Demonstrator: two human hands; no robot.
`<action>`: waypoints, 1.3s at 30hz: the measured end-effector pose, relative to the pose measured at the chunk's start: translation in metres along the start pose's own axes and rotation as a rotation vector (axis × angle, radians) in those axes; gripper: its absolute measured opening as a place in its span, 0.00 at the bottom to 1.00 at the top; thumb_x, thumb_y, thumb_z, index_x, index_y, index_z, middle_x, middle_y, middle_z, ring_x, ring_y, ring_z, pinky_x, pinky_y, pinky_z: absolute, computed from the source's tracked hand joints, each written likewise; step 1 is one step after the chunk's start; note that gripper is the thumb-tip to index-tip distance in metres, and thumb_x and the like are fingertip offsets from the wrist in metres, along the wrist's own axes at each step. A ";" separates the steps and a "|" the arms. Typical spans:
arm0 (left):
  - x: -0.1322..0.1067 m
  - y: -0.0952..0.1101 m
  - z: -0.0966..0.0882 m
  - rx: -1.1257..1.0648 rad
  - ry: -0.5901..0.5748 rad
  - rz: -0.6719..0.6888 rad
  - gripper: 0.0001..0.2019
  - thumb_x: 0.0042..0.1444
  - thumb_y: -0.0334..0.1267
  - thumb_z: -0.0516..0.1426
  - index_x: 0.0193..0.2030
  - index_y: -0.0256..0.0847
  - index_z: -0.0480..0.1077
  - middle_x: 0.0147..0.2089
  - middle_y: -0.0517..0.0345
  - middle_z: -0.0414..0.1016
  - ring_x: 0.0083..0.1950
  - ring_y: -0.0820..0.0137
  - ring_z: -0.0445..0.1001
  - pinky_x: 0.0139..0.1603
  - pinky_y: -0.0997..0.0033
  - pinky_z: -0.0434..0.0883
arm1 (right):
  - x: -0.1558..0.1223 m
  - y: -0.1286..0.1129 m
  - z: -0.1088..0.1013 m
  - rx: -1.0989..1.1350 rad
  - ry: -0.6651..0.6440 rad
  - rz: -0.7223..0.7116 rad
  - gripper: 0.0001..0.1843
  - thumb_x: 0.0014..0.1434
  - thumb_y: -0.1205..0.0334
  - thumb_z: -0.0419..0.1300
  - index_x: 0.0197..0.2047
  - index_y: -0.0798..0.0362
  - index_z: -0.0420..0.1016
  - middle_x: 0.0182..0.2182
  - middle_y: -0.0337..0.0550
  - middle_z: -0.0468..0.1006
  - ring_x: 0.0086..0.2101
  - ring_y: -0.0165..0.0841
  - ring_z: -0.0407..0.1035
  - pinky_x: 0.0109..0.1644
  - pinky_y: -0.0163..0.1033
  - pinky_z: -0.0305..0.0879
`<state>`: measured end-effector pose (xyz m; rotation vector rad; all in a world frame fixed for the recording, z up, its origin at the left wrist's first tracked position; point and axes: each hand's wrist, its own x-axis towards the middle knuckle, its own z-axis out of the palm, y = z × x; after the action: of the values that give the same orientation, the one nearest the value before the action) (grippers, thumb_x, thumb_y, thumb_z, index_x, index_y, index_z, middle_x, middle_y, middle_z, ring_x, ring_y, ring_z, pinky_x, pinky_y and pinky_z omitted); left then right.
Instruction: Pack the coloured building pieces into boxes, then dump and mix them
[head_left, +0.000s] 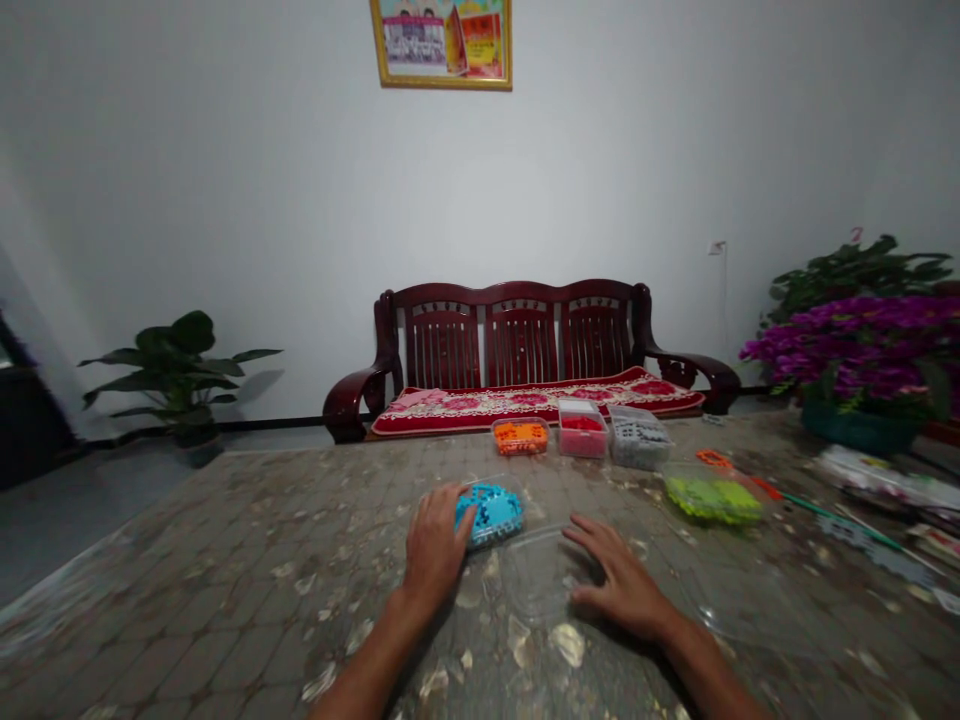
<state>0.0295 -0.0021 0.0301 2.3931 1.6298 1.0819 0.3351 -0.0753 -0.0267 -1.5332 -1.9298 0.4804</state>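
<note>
Low in the middle of the frame, the left hand [437,548] lies palm down on the brown stone-patterned tabletop [225,560]. Its fingers [459,520] are loosely extended and close together, with the tips against the left rim of a clear plastic tub of bright blue pieces [491,512]. The hand does not close around the tub, and whether it presses on it cannot be told.

To the right, the right hand [619,585] lies flat and open, fingers slightly spread and pointing toward the upper left. It rests on the right edge of a shallow clear plastic tray [536,580]. The tray sits just below the blue tub, and it is unclear whether the two touch.

Higher on the table, near the centre, stand three tubs in a row: a clear tub of orange pieces [520,437], a clear tub of red pieces [582,432] and a clear tub of grey pieces [637,440]. A clear tub of lime-green pieces [712,497] lies right of the hands.

Behind the table are a dark red wooden bench [521,345], a leafy green potted plant [180,375] at the left and purple flowers [862,345] at the right edge.
</note>
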 end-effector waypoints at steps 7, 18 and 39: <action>-0.001 -0.045 0.044 -0.354 0.010 -0.247 0.30 0.61 0.45 0.56 0.68 0.35 0.62 0.70 0.38 0.64 0.73 0.53 0.61 0.74 0.48 0.58 | -0.009 0.015 -0.006 -0.009 -0.050 -0.063 0.28 0.55 0.41 0.68 0.55 0.45 0.82 0.62 0.53 0.75 0.65 0.53 0.64 0.70 0.64 0.54; -0.006 -0.063 0.053 -0.646 -0.053 -0.339 0.32 0.60 0.40 0.54 0.70 0.33 0.58 0.73 0.37 0.62 0.74 0.54 0.61 0.75 0.49 0.55 | -0.005 -0.003 -0.021 -0.178 0.180 -0.239 0.16 0.70 0.50 0.53 0.40 0.48 0.80 0.38 0.46 0.83 0.40 0.39 0.77 0.47 0.43 0.74; -0.027 -0.005 0.054 -0.663 -0.277 -0.218 0.35 0.61 0.43 0.51 0.73 0.30 0.56 0.75 0.38 0.59 0.75 0.56 0.60 0.76 0.52 0.54 | -0.001 -0.014 -0.012 -0.111 0.539 -0.191 0.17 0.69 0.48 0.53 0.35 0.47 0.73 0.32 0.44 0.78 0.35 0.37 0.74 0.42 0.41 0.69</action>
<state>0.0506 -0.0049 -0.0266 1.7934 1.1629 0.9911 0.3332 -0.0808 -0.0096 -1.3504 -1.6663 -0.1196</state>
